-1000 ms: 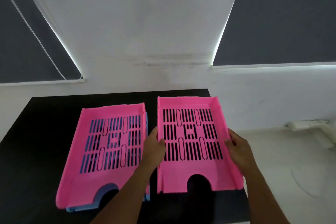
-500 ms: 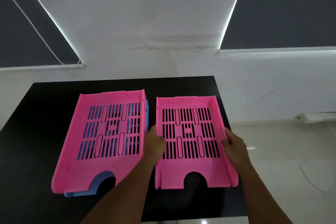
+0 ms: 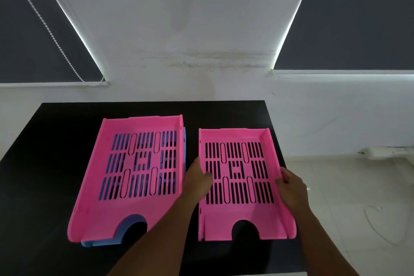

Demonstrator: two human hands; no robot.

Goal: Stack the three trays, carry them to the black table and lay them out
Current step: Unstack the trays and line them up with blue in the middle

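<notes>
Hands grip a pink tray (image 3: 239, 186) at the right of a black table (image 3: 44, 163): left hand (image 3: 198, 182) on its left wall, right hand (image 3: 291, 188) on its right wall, fingers curled over both rims. Left of it, another pink tray (image 3: 132, 177) sits on a blue tray (image 3: 103, 241). Slotted plastic, likely light and stiff; side walls suit lifting.

Two bare hands in shot: left hand (image 3: 198, 180) at the left wall of the right-side pink slotted plastic tray (image 3: 237, 215), right hand (image 3: 291, 188) at its right wall. Left forearm (image 3: 156, 237) is bare from wrist to the bottom edge, below the tray's left corner. Right forearm (image 3: 324, 242) is bare as well, below the tray's right corner. Dim light, so finer detail is lost.
</notes>
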